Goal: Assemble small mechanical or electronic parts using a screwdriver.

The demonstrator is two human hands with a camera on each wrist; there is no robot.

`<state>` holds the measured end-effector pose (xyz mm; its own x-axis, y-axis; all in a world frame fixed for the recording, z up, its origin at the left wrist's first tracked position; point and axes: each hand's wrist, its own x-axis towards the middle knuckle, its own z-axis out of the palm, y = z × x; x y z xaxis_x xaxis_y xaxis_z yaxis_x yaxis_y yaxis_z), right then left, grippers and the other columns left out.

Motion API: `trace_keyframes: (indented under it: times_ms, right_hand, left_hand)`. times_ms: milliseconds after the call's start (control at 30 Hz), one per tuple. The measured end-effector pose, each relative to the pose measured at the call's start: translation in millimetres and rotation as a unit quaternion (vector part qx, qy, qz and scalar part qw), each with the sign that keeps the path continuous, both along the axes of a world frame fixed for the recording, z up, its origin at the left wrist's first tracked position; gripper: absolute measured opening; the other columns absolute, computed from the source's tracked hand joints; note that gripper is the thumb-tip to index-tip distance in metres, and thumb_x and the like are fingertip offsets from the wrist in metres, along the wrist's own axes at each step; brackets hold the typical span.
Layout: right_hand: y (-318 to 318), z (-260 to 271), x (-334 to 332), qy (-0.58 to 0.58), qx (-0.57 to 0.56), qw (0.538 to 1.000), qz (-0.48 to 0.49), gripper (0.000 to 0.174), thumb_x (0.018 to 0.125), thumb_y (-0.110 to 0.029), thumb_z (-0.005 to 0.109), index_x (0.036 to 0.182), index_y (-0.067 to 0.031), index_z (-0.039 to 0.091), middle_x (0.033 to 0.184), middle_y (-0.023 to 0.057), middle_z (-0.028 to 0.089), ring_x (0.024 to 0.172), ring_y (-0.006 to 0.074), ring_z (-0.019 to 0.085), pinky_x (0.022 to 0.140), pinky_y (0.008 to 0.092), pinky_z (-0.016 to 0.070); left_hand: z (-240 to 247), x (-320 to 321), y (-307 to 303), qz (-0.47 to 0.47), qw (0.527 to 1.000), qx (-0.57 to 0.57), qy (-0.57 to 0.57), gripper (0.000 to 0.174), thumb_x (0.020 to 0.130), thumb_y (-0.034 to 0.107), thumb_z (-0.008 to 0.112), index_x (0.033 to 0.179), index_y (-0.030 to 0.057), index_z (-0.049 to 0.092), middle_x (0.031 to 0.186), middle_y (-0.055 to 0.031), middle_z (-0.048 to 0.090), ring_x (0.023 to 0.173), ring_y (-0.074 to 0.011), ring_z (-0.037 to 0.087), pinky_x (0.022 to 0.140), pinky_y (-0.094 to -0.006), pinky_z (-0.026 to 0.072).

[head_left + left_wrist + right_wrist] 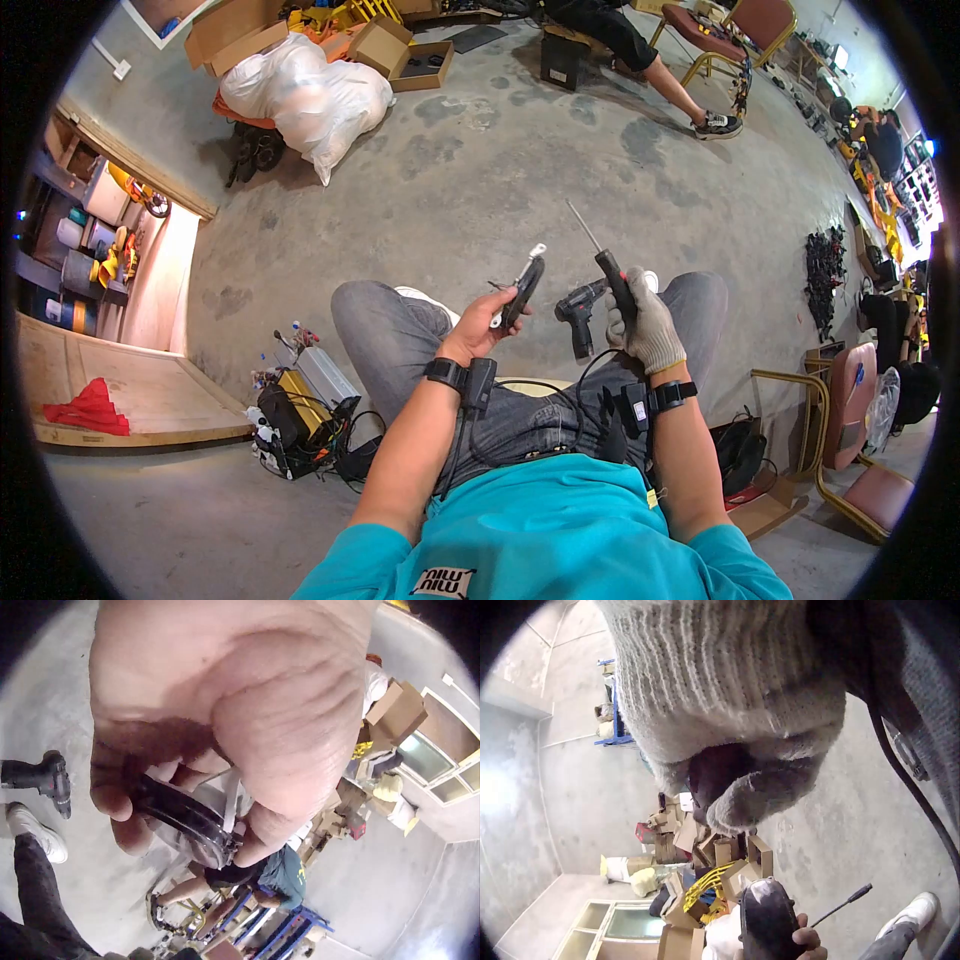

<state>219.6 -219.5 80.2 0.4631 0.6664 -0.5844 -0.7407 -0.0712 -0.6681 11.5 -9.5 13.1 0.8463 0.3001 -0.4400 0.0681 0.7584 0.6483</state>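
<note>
My bare left hand (pixel 480 325) grips a black oval part (pixel 527 287) with a pale rod-like piece along it, in front of my left knee. In the left wrist view, fingers and thumb close round the glossy dark edge of this part (pixel 184 814). The right hand (pixel 652 328), in a whitish knit glove, holds a screwdriver (pixel 620 288) by its black handle with a red spot, the metal shaft pointing up and forward. Between the hands, a cordless drill (pixel 578 318) lies on the floor. Glove fabric (pixel 727 697) hides most of the handle in the right wrist view.
Left of my seated legs lie a bag and tools (pixel 305 400) with cables. White sacks (pixel 310 95) and cardboard boxes (pixel 420 65) stand ahead. A person's leg (pixel 670 85) reaches out at the far side. Chairs (pixel 850 410) stand at the right. A cable (pixel 535 383) crosses my lap.
</note>
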Motion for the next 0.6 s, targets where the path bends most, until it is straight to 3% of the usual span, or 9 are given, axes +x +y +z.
trace_keyframes:
  times_ms: [67, 267, 333, 467, 533, 600]
  right_hand:
    - [3.6, 6.8, -5.9, 0.018, 0.031, 0.999, 0.027, 0.040, 0.098, -0.049, 0.063, 0.106, -0.0095, 0.058, 0.081, 0.0039, 0.061, 0.054, 0.0122, 0.054, 0.047, 0.0266, 0.0423]
    - [6.8, 14.9, -13.3, -0.115, 0.009, 0.992, 0.042, 0.020, 0.094, -0.024, 0.066, 0.104, -0.0094, 0.057, 0.082, 0.0011, 0.059, 0.059, 0.0107, 0.054, 0.047, 0.0254, 0.0418]
    - [1.2, 7.8, -8.2, -0.135, 0.036, 0.984, 0.107, 0.025, 0.092, -0.014, 0.063, 0.112, -0.0001, 0.059, 0.092, 0.0089, 0.068, 0.074, 0.0123, 0.062, 0.065, 0.0253, 0.0494]
    - [5.7, 18.5, -14.0, -0.152, -0.003, 0.981, 0.119, 0.025, 0.094, -0.021, 0.063, 0.108, -0.0011, 0.062, 0.090, 0.0069, 0.068, 0.074, 0.0105, 0.061, 0.065, 0.0247, 0.0476]
    - [7.1, 9.1, -13.2, -0.240, -0.069, 0.963, 0.100, 0.027, 0.095, -0.027, 0.061, 0.106, -0.0023, 0.065, 0.090, 0.0058, 0.068, 0.074, 0.0089, 0.060, 0.066, 0.0240, 0.0464]
    - [7.9, 8.7, -13.6, -0.258, -0.083, 0.957, 0.104, 0.028, 0.095, -0.028, 0.060, 0.106, -0.0020, 0.064, 0.090, 0.0052, 0.068, 0.075, 0.0088, 0.059, 0.067, 0.0237, 0.0466]
  left_hand:
    - [2.0, 1.4, -3.7, -0.051, 0.998, 0.022, 0.029, 0.030, 0.100, 0.032, 0.061, 0.113, 0.0048, 0.065, 0.099, -0.0092, 0.071, 0.076, -0.0146, 0.063, 0.068, -0.0302, 0.0537]
    - [-0.3, 3.1, -4.5, -0.105, 0.992, 0.066, 0.015, 0.029, 0.100, 0.030, 0.062, 0.113, 0.0045, 0.064, 0.101, -0.0079, 0.069, 0.084, -0.0170, 0.067, 0.073, -0.0310, 0.0541]
    - [4.1, 4.5, -9.1, -0.106, 0.991, 0.081, 0.032, 0.030, 0.100, 0.030, 0.062, 0.115, 0.0043, 0.063, 0.101, -0.0077, 0.069, 0.087, -0.0176, 0.068, 0.074, -0.0309, 0.0543]
    - [3.2, 5.4, -9.7, -0.121, 0.987, 0.096, 0.043, 0.031, 0.100, 0.029, 0.063, 0.117, 0.0034, 0.061, 0.103, -0.0078, 0.068, 0.094, -0.0189, 0.070, 0.074, -0.0306, 0.0548]
    - [0.2, 4.3, -8.0, -0.127, 0.987, 0.093, 0.045, 0.031, 0.100, 0.029, 0.063, 0.116, 0.0031, 0.061, 0.102, -0.0078, 0.068, 0.093, -0.0191, 0.070, 0.074, -0.0300, 0.0550]
    - [0.6, 4.0, -7.8, -0.132, 0.986, 0.090, 0.048, 0.031, 0.100, 0.029, 0.064, 0.115, 0.0028, 0.061, 0.102, -0.0077, 0.068, 0.092, -0.0192, 0.071, 0.074, -0.0294, 0.0552]
